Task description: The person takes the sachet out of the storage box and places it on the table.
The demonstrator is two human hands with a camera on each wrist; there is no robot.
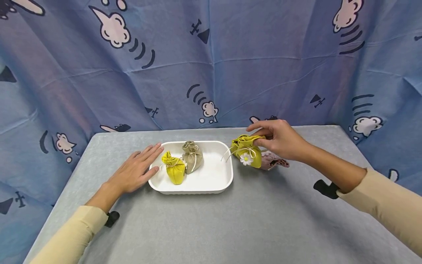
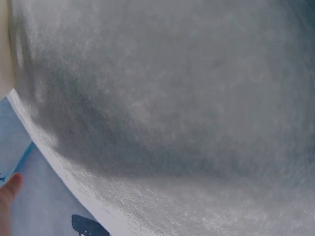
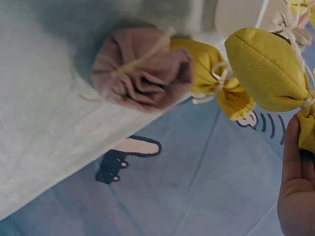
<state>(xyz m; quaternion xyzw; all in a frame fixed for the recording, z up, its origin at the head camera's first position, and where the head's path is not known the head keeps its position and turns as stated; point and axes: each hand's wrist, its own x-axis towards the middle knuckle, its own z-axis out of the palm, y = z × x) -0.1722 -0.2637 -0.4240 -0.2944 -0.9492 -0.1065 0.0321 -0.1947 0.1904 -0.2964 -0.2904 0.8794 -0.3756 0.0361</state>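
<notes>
Beige sleeves (image 1: 67, 234) lie nearest us, crossing the left and right sides of the grey worktop (image 1: 211, 227), and our left hand (image 1: 136, 168) rests with fingers straight at the left rim of a white tray (image 1: 212, 168) near the worktop's far edge. Inside it we see a tray-borne yellow pouch (image 1: 176, 174) touching a tan pouch (image 1: 193, 159). Beyond the right rim, our right hand (image 1: 280, 139) pinches a yellow drawstring pouch (image 3: 266, 69) by its neck, near a pink pouch (image 3: 130, 73) and another yellow pouch (image 3: 204, 69) towards the worktop's far edge.

shadowed grey tabletop (image 2: 187, 98); fingers (image 2: 8, 191) before blue cloth (image 2: 47, 191)
</notes>
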